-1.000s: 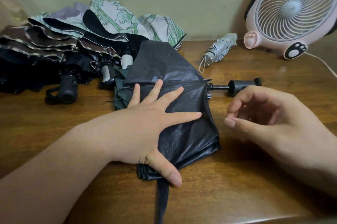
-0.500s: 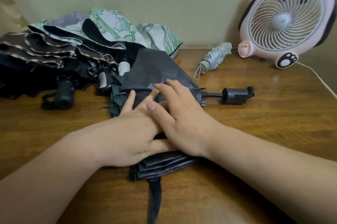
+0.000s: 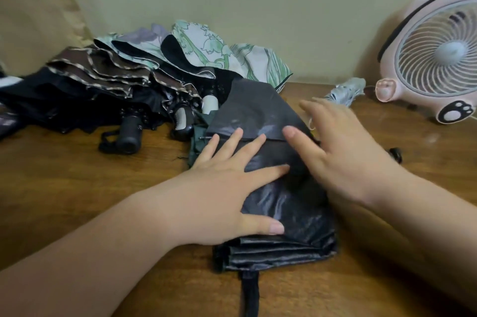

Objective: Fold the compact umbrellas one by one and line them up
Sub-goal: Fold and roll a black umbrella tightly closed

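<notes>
- Head view, far left: a brown paper bag stood against the wall, behind the wooden table.
- A heap of unfolded umbrellas covered the back left of the table, brown-trimmed and black canopies overlapping. A floral umbrella lay on top toward the wall. Several handles pointed forward, among them a black handle with a wrist loop, which lay on the wood.
- The left hand lay palm down on the black umbrella. Its fingers were straight and spread and its thumb stretched out near the pleated edge. It pressed the fabric flat and gripped nothing.
- The black umbrella lay at the middle of the table, just in front of the heap. Its pleats were stacked at the near end, and one panel rose at the far end. Its closure strap trailed off the near end toward the viewer.
- The right hand lay over the right side of the same umbrella, fingers extended and apart, thumb resting on the fabric near the fold line. The fingertips were blurred, but nothing was pinched or curled around.
- A silver folded umbrella lay behind the right hand, near the wall.
- A pink and white desk fan with a paw print on its base stood at the far right.
</notes>
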`<state>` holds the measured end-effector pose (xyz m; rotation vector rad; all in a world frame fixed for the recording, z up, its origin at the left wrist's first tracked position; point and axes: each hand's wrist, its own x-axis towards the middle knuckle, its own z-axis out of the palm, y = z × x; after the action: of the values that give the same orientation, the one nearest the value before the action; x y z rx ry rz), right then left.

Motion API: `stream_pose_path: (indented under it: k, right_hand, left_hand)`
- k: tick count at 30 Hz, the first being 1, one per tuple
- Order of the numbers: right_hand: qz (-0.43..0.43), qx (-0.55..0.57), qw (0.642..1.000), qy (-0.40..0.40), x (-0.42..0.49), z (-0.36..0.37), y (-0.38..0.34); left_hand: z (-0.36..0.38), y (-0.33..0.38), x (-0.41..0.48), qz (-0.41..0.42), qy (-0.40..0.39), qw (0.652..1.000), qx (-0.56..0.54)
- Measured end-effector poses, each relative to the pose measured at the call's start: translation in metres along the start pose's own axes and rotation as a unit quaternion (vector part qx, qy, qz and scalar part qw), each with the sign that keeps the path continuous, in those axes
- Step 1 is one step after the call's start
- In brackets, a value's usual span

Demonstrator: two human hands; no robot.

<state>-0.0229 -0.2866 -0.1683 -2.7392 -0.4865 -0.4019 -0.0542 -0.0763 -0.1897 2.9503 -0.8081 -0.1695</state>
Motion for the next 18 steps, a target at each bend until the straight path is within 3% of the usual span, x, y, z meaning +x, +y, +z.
stream_pose_path:
  k: [2,5,14,18]
  right_hand:
    - [0.091,0.077,0.992,0.053,0.032,-0.016,0.012]
    - [0.189,0.238,0.952,0.018,0.062,-0.009,0.021]
    - [0.217,0.351,0.91,-0.031,0.093,0.006,0.019]
    - [0.205,0.444,0.87,-0.064,0.106,0.003,0.01]
  left_hand:
    - [-0.001,-0.001,-0.001,-0.001,-0.004,1.0,-0.015]
    - [-0.002,0.0,-0.003,0.003,-0.001,1.0,-0.026]
    - [-0.005,0.003,-0.007,0.025,-0.006,0.997,-0.069]
    - [-0.005,0.003,-0.008,0.032,-0.014,0.997,-0.071]
